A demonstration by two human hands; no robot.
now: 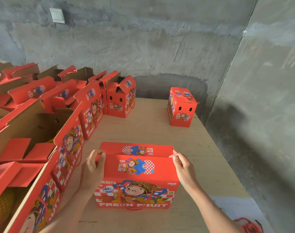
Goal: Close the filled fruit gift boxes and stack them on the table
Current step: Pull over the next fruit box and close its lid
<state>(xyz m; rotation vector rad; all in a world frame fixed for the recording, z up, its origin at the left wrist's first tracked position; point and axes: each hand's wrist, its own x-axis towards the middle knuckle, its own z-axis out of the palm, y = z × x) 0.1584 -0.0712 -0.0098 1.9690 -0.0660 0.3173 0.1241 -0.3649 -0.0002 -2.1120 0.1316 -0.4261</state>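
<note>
You are working on the red gift box point(136, 167) that is sitting at 6 o'clock on the wooden table point(151, 128), close in front of you, with its "FRESH FRUIT" face turned toward you. Your left hand point(93, 169) is grasping the left end of the box's top, its fingers curled and pinching the flap edge at 9 o'clock of the box. Your right hand point(183, 169) is pinching the right end of the same flaps, at 3 o'clock of the box. The two top flaps are meeting along a seam between your hands. A closed box point(181, 111) is standing well apart at 1 o'clock, near the far right corner of the table. A row of open boxes point(71, 145) is running from 7 to 11 o'clock along the left side. A red cord point(249, 224) is lying at 4 o'clock, beyond the table edge.
</note>
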